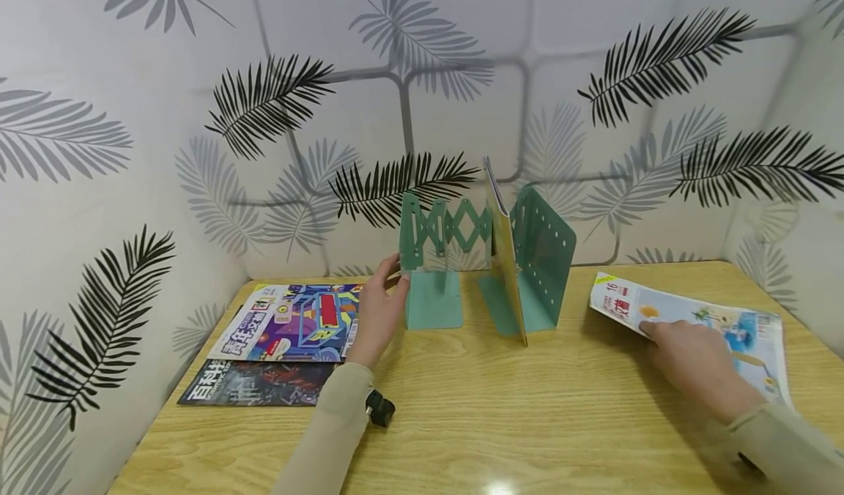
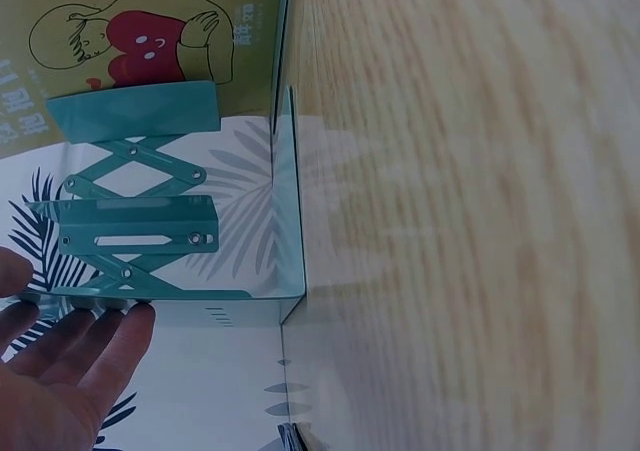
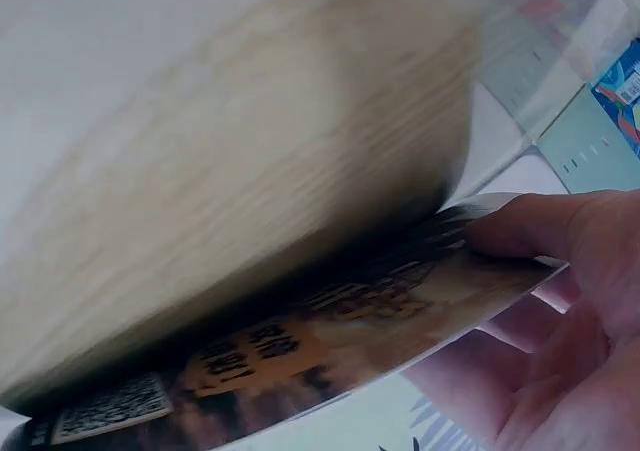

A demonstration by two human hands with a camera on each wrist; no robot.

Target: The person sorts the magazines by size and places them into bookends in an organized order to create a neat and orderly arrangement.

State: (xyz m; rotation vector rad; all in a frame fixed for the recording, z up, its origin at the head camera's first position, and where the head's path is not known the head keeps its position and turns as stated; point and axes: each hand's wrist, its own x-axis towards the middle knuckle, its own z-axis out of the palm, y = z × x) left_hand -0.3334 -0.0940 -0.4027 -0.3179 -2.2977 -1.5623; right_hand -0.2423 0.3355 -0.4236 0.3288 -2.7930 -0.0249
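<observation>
The worktop (image 1: 461, 422) carries the full setup. Step in hand, by judgement: a lift at the right, with the opposite side braced. The next move calls for full control of the lifted pages and no sideways shift of the green stand (image 1: 494, 308).

The stand is an expandable unit with upright plates linked by crossed bars (image 2: 164, 163). It holds 1 visible item: a yellow-covered magazine (image 2: 150, 41), standing on edge with a slight tilt, in the section beside the perforated right end plate (image 1: 546, 261).

3 further magazines lie outside the stand. The light-blue magazine (image 1: 738, 326), the work item, is at the right of the worktop. Its edge nearest the stand is raised; contact at its far edge cannot be confirmed. At the left, the purple magazine (image 1: 290, 323) partly covers the dark magazine (image 1: 264, 384).

Right hand (image 1: 699, 363): fingers clamped on the light-blue magazine, thumb on 1 face, the others on the opposite face. The right wrist view shows leaves spread apart; whether all are within the grip cannot be told.

Left hand (image 1: 379, 308): fingers against the outer face of the left end plate (image 1: 406, 242), thumb on the inner side, clamping it.
</observation>
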